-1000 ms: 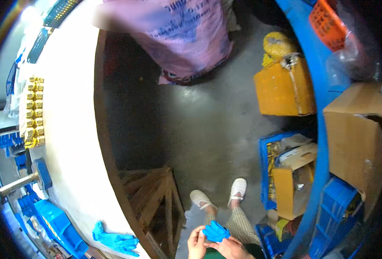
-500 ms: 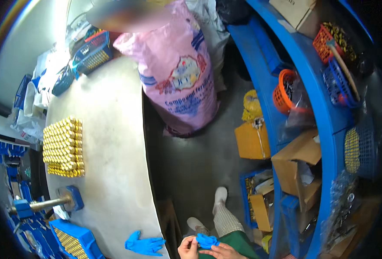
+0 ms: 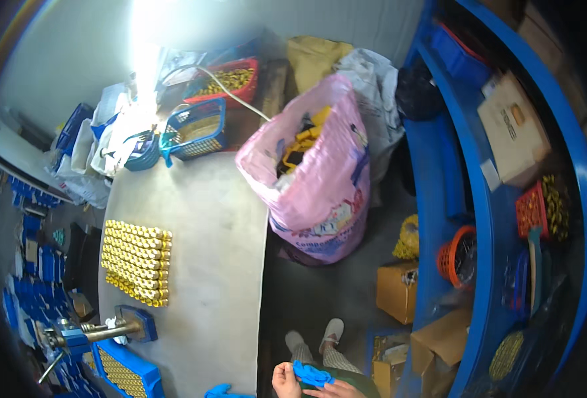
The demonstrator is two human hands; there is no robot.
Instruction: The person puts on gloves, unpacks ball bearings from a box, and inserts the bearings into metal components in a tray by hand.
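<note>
A crumpled blue disposable glove [image 3: 312, 373] is stretched between my two bare hands at the lower edge, in front of my lap. My left hand [image 3: 285, 380] pinches its left end between thumb and fingers. At the other end my right hand [image 3: 341, 390] has its fingers closed on the glove's lower right edge. A second blue glove [image 3: 224, 391] lies on the table's near end, left of my hands and partly cut off by the picture's edge.
The metal table [image 3: 217, 265] carries rows of brass-coloured parts [image 3: 136, 263], a hand press [image 3: 137, 324] and a blue crate [image 3: 126, 371]. Beyond its right edge stands an open pink sack [image 3: 320, 199]. Blue shelving [image 3: 486, 265] with baskets and cardboard boxes [image 3: 442, 345] runs along the right.
The view has tilted up, so the sack's open mouth and the baskets behind the table now show. Both hands still hold the glove, which looks more drawn out between them.
</note>
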